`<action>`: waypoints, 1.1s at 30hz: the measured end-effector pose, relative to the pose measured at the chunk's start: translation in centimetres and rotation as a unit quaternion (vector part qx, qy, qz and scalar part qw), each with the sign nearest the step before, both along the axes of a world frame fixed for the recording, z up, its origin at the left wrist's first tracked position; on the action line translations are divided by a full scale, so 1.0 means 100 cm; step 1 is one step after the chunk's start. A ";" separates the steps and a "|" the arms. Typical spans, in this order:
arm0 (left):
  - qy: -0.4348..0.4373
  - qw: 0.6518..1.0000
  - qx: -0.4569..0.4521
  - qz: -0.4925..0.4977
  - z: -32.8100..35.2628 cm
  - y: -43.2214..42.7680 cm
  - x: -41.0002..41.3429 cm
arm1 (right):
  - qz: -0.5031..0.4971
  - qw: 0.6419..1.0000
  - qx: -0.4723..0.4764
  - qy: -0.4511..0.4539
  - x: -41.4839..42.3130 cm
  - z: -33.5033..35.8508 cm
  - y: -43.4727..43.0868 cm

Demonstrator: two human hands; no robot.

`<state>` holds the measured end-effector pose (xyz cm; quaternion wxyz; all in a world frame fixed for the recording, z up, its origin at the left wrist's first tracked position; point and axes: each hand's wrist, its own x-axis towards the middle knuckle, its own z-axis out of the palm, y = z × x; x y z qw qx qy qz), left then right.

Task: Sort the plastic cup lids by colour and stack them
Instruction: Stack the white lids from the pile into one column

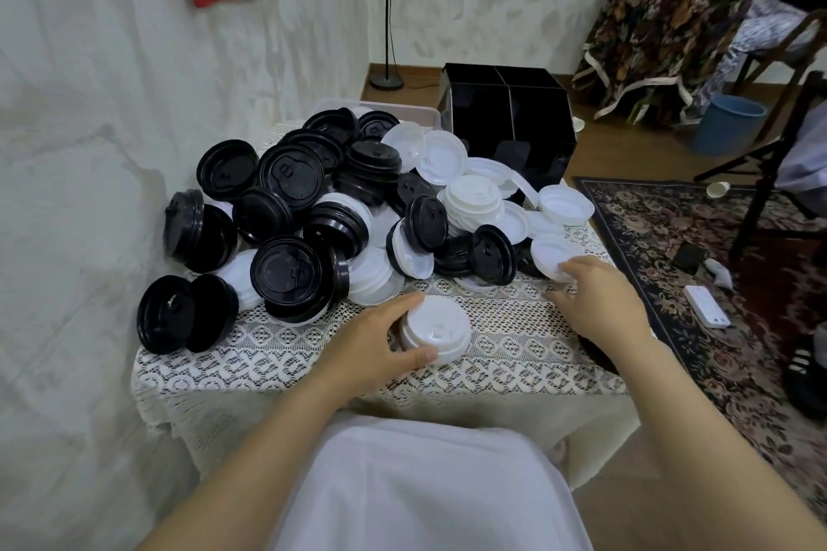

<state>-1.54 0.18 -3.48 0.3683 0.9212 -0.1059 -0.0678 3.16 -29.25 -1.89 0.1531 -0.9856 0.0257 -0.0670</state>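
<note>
While I am building the white stack: my left hand is curling round the white stack, thumb on its near side and fingers along its far side, steadying it on the lace tablecloth.
Right hand: my right hand is reaching forward, fingertips touching the near edge of a loose white lid; I cannot tell whether I am pinching it yet.
Where the lids are lying: the mixed heap is sprawling beyond both hands, mostly black ahead of my left and mostly white ahead of my right. Short black stacks are leaning on edge out past my left hand.
Risk at the right hand: the lid is sitting close to the table's right edge, so a careless drag could be sending it down onto the carpet.
Risk in the heap: lids are propping each other up, so pulling one free could be starting a slide toward my stack.
Risk at the left hand: nesting the next lid crooked, or loosening my grip early, could be tipping the stack over.
</note>
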 end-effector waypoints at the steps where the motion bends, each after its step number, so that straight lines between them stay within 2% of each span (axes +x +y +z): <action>1: 0.001 1.000 -0.001 0.000 0.000 0.000 0.000 | 0.005 1.000 -0.020 0.001 0.002 -0.002 -0.002; 6: 0.013 1.000 -0.012 0.008 -0.001 0.000 0.000 | -0.024 0.997 -0.052 -0.055 0.001 -0.003 0.005; 8: 0.016 1.000 -0.013 0.009 -0.001 0.001 0.000 | -0.037 0.996 -0.021 -0.077 -0.005 -0.002 0.009; 10: 0.014 1.000 -0.013 0.008 -0.001 0.001 0.001 | -0.058 0.987 0.080 -0.127 -0.016 0.004 0.016; 12: 0.013 1.000 -0.014 0.006 0.000 0.001 0.001 | -0.096 0.951 0.240 -0.170 -0.031 0.015 0.026; 13: 0.011 1.000 -0.014 0.006 0.000 0.001 0.001 | -0.120 0.917 0.342 -0.169 -0.038 0.020 0.031; 14: 0.010 1.000 -0.014 0.007 0.000 0.001 0.001 | -0.143 0.862 0.463 -0.149 -0.046 0.023 0.037; 16: 0.010 1.000 -0.014 0.008 0.000 0.002 0.001 | -0.173 0.695 0.693 -0.081 -0.063 0.025 0.048; 17: 0.010 1.000 -0.014 0.006 0.000 0.001 0.001 | -0.186 0.611 0.768 -0.050 -0.070 0.024 0.053; 18: 0.009 1.000 -0.013 0.005 0.000 0.001 0.001 | -0.200 0.544 0.814 -0.024 -0.076 0.022 0.056; 19: 0.008 1.000 -0.012 0.004 0.000 0.001 0.001 | -0.214 0.496 0.842 -0.002 -0.081 0.021 0.059; 21: 0.007 1.000 -0.010 0.005 0.001 0.001 0.001 | -0.241 0.450 0.859 0.034 -0.088 0.019 0.065; 24: 0.008 1.000 -0.006 0.006 0.000 0.001 0.000 | -0.261 0.440 0.856 0.076 -0.092 0.017 0.072; 29: 0.008 1.000 -0.005 0.004 0.000 0.000 -0.001 | -0.253 0.486 0.831 0.093 -0.107 0.018 0.071; 31: 0.005 1.000 -0.002 0.003 -0.001 0.001 0.000 | -0.251 0.530 0.806 0.082 -0.119 0.021 0.068; 32: 0.005 1.000 -0.001 0.003 -0.001 0.001 0.000 | -0.246 0.575 0.777 0.072 -0.125 0.019 0.065; 33: 0.005 1.000 -0.001 0.003 -0.001 0.002 0.000 | -0.235 0.645 0.725 0.063 -0.130 0.018 0.060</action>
